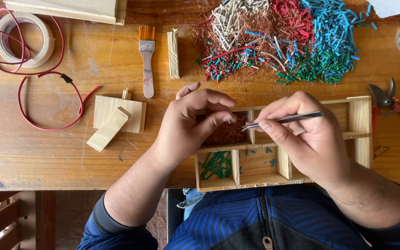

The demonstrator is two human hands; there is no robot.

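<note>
While right hand (311, 139) grips tweezers (283, 119), left hand (188, 125) pinches green bit (229, 121), tray (359, 125) (copper strands (225, 134), green pieces (216, 164)).

1. The right hand (311, 139) pinches metal tweezers (285, 119), tips pointing left over a wooden divided tray (359, 122) at the table's (47, 157) near edge.
2. The left hand (188, 125) pinches a small green bit above the tray's compartment of copper strands (225, 134).
3. Green wire pieces (216, 164) lie in the near-left compartment.
4. A heap of coloured wire cuttings (283, 37) lies by the far edge.
</note>
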